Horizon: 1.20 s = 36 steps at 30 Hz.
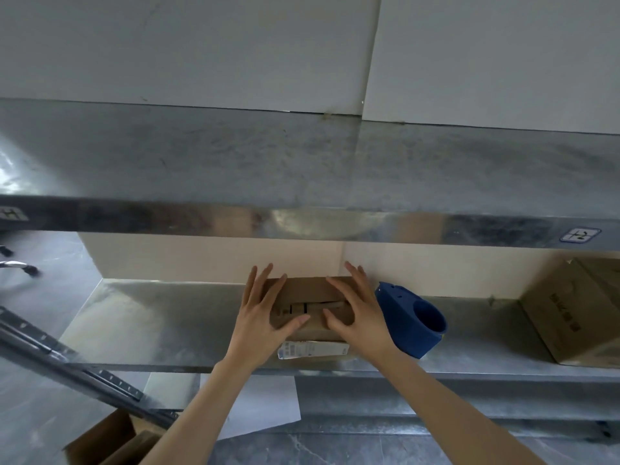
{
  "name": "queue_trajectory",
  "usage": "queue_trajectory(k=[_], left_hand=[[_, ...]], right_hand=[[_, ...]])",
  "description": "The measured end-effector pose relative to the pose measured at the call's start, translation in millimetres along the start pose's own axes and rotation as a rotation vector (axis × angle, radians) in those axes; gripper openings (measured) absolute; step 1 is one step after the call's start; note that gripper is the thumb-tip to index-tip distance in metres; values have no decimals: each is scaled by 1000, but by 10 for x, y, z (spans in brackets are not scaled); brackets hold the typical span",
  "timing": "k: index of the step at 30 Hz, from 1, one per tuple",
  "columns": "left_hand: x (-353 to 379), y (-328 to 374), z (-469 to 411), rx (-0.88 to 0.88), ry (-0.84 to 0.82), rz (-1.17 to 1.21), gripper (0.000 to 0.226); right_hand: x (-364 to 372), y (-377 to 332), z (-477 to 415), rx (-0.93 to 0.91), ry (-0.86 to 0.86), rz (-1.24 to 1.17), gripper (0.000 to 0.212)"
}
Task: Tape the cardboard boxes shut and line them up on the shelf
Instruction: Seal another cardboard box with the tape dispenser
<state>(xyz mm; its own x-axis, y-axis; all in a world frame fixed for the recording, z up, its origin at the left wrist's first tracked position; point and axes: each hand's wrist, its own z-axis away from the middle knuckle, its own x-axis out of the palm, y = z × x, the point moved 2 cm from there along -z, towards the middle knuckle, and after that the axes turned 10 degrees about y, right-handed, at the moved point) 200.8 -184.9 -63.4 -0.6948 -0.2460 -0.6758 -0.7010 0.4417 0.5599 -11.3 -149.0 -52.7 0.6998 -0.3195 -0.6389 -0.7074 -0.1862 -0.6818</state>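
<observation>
Looking down from my head, I have both hands on a small cardboard box (pixel 310 307) that sits on the metal shelf (pixel 151 317), about midway along it and near the front edge. My left hand (pixel 261 317) lies flat over the left part of the box top, fingers straight and spread toward the back wall, thumb resting across the top. My right hand (pixel 355 313) lies the same way over the right part, fingers straight and spread, thumb pointing in toward the left thumb. Neither hand curls round anything; both are released and simply press on the lid. Between my thumbs I can see the seam of the top flaps and some dark print. A white label (pixel 313 350) is stuck on the near face of the box.

Just to the right of the box, close to my right hand, a blue plastic piece with a round hole (pixel 411 318) lies on the shelf. Far to the right stands a larger cardboard box (pixel 577 317), well apart from the small one. An upper shelf (pixel 302 169) runs above. Below, on the floor, there is a sheet of paper (pixel 265 404) and, at the near left, an open carton (pixel 107 437).
</observation>
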Motion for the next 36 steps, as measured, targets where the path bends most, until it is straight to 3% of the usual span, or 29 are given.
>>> queue_trajectory(k=[8, 19, 23, 26, 31, 36], left_hand=[[4, 15, -29, 25, 13, -19, 81], [-23, -17, -26, -39, 12, 162, 84], [-155, -13, 12, -88, -34, 231, 91], [-279, -28, 117, -147, -37, 277, 98], [-375, -105, 304, -199, -40, 239, 94], [-395, -52, 387, -297, -45, 246, 90]], right_hand=[[-2, 7, -44, -58, -4, 134, 58], [-7, 19, -28, 13, -21, -13, 59], [-65, -62, 34, 36, 128, -4, 58], [-136, -89, 111, 144, 225, 8, 72], [-178, -26, 262, 186, 134, -45, 86], [-232, -20, 448, 231, 86, -94, 85]])
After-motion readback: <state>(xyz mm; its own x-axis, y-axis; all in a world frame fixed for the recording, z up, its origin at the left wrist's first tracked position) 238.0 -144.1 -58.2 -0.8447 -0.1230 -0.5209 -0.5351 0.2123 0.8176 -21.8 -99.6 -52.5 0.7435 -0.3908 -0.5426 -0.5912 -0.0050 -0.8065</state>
